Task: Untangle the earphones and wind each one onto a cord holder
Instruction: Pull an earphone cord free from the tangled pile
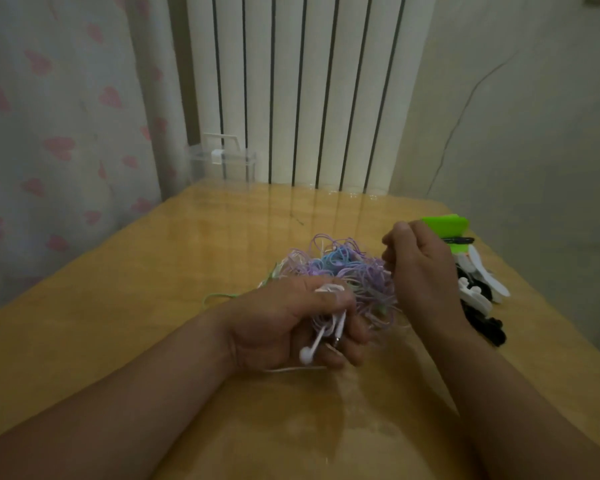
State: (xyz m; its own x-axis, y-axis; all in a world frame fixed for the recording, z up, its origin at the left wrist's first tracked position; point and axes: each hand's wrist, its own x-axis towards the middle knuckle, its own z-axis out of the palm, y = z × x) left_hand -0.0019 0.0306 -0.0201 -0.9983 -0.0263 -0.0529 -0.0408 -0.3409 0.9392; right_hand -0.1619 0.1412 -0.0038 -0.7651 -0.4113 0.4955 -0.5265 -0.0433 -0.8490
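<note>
The step in hand was judged to be the untangling stage: no earphone had yet been freed, and none was wound onto a holder. The tangle point(347, 268) of purple, blue, green and white cords lay in a loose heap on the middle of the wooden surface point(187, 258), between the two hands. The left hand point(291, 327) rested at the near edge of the heap with its grip curled round the white earphone point(307, 355); one earbud and a length of white cord hung out below the fingers, and the rest of that cord ran into the heap. The right hand point(420, 268) was raised just beside the heap's right edge, seen from the back, with its fingers curled inward. Purple strands ran up toward its fingertips, but whether its grip pinched a strand could not be told. The cord holders point(475, 296), white and black pieces, lay in a cluster near the right edge of the surface, partly hidden behind the right wrist and untouched. The next move was judged to call for anchoring the white earphone in the left grip while the right hand lifted single loops clear. A hard pull would probably tighten the knots.
</note>
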